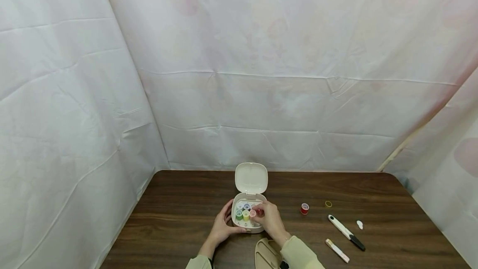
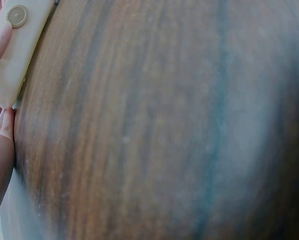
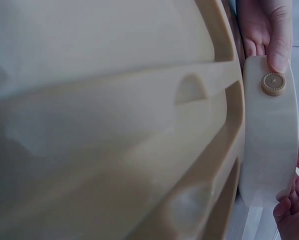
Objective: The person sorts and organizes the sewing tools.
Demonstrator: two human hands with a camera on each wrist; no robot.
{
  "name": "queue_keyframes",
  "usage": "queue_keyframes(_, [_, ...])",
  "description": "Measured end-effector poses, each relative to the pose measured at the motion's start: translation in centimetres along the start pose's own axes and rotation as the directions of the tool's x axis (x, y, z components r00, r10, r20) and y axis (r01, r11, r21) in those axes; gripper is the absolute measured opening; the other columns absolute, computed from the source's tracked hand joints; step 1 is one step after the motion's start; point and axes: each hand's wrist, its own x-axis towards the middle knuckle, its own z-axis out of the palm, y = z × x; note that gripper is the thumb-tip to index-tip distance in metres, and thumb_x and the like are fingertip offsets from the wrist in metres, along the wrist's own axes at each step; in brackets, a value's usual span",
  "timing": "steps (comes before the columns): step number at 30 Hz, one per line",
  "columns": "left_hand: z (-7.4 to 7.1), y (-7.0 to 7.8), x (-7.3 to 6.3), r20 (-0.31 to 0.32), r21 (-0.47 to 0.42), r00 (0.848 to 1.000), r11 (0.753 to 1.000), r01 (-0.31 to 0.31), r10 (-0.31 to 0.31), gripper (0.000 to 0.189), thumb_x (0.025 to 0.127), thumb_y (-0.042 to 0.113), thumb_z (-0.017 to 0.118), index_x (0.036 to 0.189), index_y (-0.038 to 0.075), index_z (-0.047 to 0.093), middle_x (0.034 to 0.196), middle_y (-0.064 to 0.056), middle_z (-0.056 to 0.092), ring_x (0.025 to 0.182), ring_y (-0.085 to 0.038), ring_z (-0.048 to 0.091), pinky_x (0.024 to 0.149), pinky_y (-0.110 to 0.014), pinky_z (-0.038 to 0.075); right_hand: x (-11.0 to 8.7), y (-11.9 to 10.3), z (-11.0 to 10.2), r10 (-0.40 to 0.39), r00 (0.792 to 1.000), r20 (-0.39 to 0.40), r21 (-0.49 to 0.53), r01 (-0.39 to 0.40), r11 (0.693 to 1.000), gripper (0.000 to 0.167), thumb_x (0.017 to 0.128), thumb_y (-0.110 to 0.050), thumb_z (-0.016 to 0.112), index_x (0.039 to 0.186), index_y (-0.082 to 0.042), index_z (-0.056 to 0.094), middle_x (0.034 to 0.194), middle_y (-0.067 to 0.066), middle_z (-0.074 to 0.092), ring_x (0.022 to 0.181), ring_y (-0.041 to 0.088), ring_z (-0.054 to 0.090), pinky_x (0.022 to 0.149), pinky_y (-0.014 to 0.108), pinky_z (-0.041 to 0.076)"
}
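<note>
A small cream sewing box stands with its lid raised. Several thread spools sit upright inside, among them a green spool and a yellow spool. My left hand holds the box from the left, its thumb along the front near the round button-shaped clasp. Reaching in from the right, my right hand pinches a pink thread spool between thumb and finger. That hand partly covers the spools on the right side. The right wrist view does not show the pinched spool.
A beige compartment tray lies in front of the box, under my right forearm. Right on the wooden table are a red thread spool, a yellow ring, a white stick with black end, a slim white stick and a small white piece.
</note>
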Motion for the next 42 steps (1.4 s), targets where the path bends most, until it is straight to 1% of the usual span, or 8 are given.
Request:
queue_keyframes(5, [0.0, 0.2, -0.1, -0.002, 0.003, 1.000, 1.000, 0.000, 0.000, 0.102, 0.056, 0.012, 0.084, 0.137, -0.001, 0.024, 0.136, -0.021, 0.032, 0.123, -0.032, 0.032, 0.097, -0.036, 0.034, 0.0, -0.1, -0.1, 0.008, 1.000, 0.010, 0.011, -0.008, 1.000, 0.020, 0.061, -0.004, 0.079, 0.079, -0.003, 0.070, 0.072, 0.000, 0.055, 0.062, 0.009, 0.047, 0.052, 0.018, 0.040])
queue_keyframes(9, [0.0, 1.4, -0.3, 0.003, -0.025, 1.000, 1.000, 0.000, 0.000, 0.101, 0.056, 0.007, 0.083, 0.136, -0.005, 0.023, 0.135, -0.025, 0.031, 0.122, -0.036, 0.032, 0.097, -0.043, 0.032, 0.1, 0.0, -0.2, 0.023, 0.999, 0.026, 0.026, -0.024, 0.999, 0.019, 0.061, -0.005, 0.079, 0.078, -0.003, 0.069, 0.071, 0.000, 0.055, 0.062, 0.009, 0.047, 0.051, 0.018, 0.040])
queue_keyframes(16, [0.1, 2.4, -0.5, 0.006, -0.020, 1.000, 1.000, -0.002, 0.003, 0.099, 0.057, 0.007, 0.083, 0.136, -0.006, 0.024, 0.134, -0.027, 0.032, 0.122, -0.037, 0.032, 0.095, -0.033, 0.035, 0.1, 0.1, -0.3, 0.021, 0.999, 0.034, 0.030, -0.022, 0.999, 0.019, 0.061, -0.006, 0.079, 0.077, -0.002, 0.069, 0.069, 0.000, 0.053, 0.061, 0.010, 0.047, 0.051, 0.018, 0.040])
queue_keyframes(17, [0.1, 2.8, -0.6, 0.006, -0.020, 1.000, 1.000, 0.002, -0.001, 0.099, 0.057, 0.006, 0.082, 0.135, -0.007, 0.023, 0.134, -0.028, 0.031, 0.122, -0.038, 0.031, 0.096, -0.036, 0.034, 0.1, 0.1, -0.2, 0.020, 0.999, 0.032, 0.031, -0.021, 0.999, 0.020, 0.061, -0.006, 0.079, 0.078, -0.002, 0.069, 0.069, 0.000, 0.054, 0.061, 0.010, 0.047, 0.051, 0.018, 0.040])
queue_keyframes(19, [0.1, 2.9, -0.6, 0.005, -0.021, 1.000, 1.000, -0.002, 0.002, 0.098, 0.057, 0.007, 0.082, 0.135, -0.007, 0.024, 0.134, -0.028, 0.031, 0.121, -0.038, 0.031, 0.096, -0.034, 0.034, 0.1, 0.2, -0.1, 0.013, 1.000, 0.025, 0.031, -0.014, 0.999, 0.021, 0.060, -0.005, 0.080, 0.078, -0.002, 0.069, 0.070, 0.000, 0.054, 0.061, 0.010, 0.048, 0.051, 0.018, 0.040])
queue_keyframes(23, [0.2, 2.8, -0.7, 0.003, -0.023, 1.000, 1.000, -0.005, 0.005, 0.098, 0.057, 0.007, 0.083, 0.135, -0.007, 0.024, 0.133, -0.028, 0.032, 0.121, -0.039, 0.031, 0.095, -0.031, 0.035, 0.1, 0.3, 0.0, 0.004, 1.000, 0.016, 0.035, -0.005, 0.999, 0.023, 0.059, -0.003, 0.080, 0.078, -0.002, 0.068, 0.070, 0.001, 0.054, 0.061, 0.011, 0.049, 0.050, 0.017, 0.041])
queue_keyframes(36, [0.1, 2.6, -0.5, 0.013, -0.017, 1.000, 1.000, 0.002, -0.001, 0.099, 0.057, 0.004, 0.082, 0.136, -0.007, 0.023, 0.134, -0.028, 0.030, 0.122, -0.038, 0.030, 0.096, -0.032, 0.034, -0.2, -0.3, -0.6, -0.003, 1.000, 0.008, 0.075, 0.002, 0.997, 0.022, 0.062, -0.003, 0.078, 0.080, -0.001, 0.067, 0.068, 0.003, 0.053, 0.059, 0.012, 0.049, 0.049, 0.017, 0.040])
queue_keyframes(42, [0.0, 1.6, -0.3, 0.012, -0.047, 1.000, 0.999, -0.019, 0.020, 0.100, 0.056, 0.004, 0.082, 0.136, -0.007, 0.022, 0.135, -0.028, 0.029, 0.123, -0.038, 0.029, 0.094, -0.024, 0.034, -0.5, -0.7, -1.1, -0.004, 1.000, 0.000, 0.096, 0.004, 0.995, 0.020, 0.064, -0.003, 0.077, 0.081, -0.001, 0.067, 0.069, 0.005, 0.055, 0.059, 0.015, 0.051, 0.049, 0.016, 0.041])
